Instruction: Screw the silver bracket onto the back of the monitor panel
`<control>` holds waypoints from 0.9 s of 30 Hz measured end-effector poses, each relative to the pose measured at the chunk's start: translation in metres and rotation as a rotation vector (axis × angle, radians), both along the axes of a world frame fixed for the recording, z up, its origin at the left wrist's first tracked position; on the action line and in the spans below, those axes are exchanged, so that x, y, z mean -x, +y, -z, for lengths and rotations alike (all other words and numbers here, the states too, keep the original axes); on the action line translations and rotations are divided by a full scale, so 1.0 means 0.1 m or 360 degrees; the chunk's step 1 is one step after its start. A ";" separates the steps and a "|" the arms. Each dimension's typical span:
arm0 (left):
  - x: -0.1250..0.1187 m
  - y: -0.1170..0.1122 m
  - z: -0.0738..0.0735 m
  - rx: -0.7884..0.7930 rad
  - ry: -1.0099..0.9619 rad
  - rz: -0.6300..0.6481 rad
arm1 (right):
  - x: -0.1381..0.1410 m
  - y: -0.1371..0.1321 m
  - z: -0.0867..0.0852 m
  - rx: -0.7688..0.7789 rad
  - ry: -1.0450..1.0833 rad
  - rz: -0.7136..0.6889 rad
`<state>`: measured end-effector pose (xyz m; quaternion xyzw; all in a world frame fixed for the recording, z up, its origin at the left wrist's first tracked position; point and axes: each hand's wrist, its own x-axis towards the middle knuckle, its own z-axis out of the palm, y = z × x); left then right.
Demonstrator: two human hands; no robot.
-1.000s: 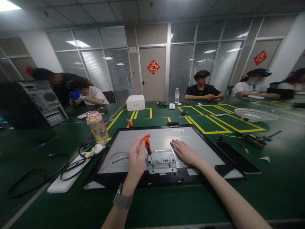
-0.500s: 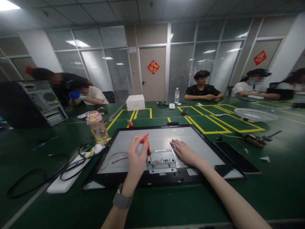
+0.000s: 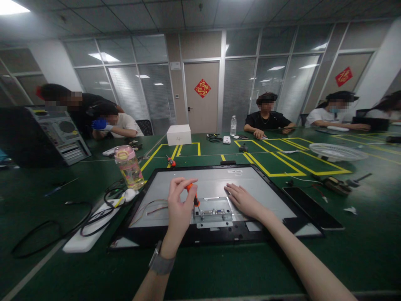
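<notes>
A display panel [image 3: 206,177] in a black frame lies flat on the green worktop [image 3: 219,271], directly before the person, its connector side uppermost so that the metal port bracket [image 3: 214,204] near its close edge is within reach of both hands. The left hand [image 3: 181,202] is partly closed, with thumb and fingers gathered about the orange end of a screwdriver [image 3: 196,199]; this grip on the handle's upper end presumably lets the fingers turn the tool while leaving its shaft in view. The screwdriver leans a little, its shaft pointing down at the left end of the bracket; whether the tip sits in a screw is too small to tell. The right hand [image 3: 243,202] is open and grips nothing: its fingers lie extended on the panel, just beyond the bracket's right side, probably to steady it against the turning force. A thin wire harness [image 3: 152,205] rests across the panel to the left of the left hand, apart from the bracket. Other articles stand around the frame, which leaves the panel accessible: a smartphone [image 3: 313,209] just beside the right edge, a white power strip [image 3: 83,234] with black cable [image 3: 46,223] to the left, a pink-lidded drinking bottle [image 3: 129,170] near the far left corner, and a small red-handled screwdriver [image 3: 171,162] beyond the far edge.
</notes>
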<state>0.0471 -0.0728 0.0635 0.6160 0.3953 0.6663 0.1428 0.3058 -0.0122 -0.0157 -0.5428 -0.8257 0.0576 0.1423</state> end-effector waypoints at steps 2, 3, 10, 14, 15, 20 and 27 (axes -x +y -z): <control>0.00 -0.01 -0.01 0.0032 -0.0026 0.0105 | 0.00 0.01 0.01 0.0001 -0.0001 -0.0001; 0.00 -0.01 -0.01 0.0070 -0.0041 0.0175 | 0.00 0.01 0.01 0.0000 -0.0003 -0.0001; -0.03 -0.02 0.00 0.0104 0.0022 0.0216 | -0.01 0.01 0.01 -0.0009 0.0004 -0.0008; -0.01 -0.03 -0.01 0.0027 -0.0004 0.0149 | 0.00 0.00 0.00 -0.0004 0.0003 -0.0003; -0.01 -0.03 -0.02 0.0034 -0.0023 0.0192 | 0.00 0.00 0.00 0.0000 0.0000 -0.0001; -0.01 -0.01 0.02 0.0037 -0.0004 0.0235 | 0.00 -0.01 -0.02 0.0007 -0.0008 -0.0006; -0.01 -0.03 -0.01 0.0046 -0.0015 0.0163 | 0.01 -0.02 -0.03 0.0010 -0.0026 -0.0003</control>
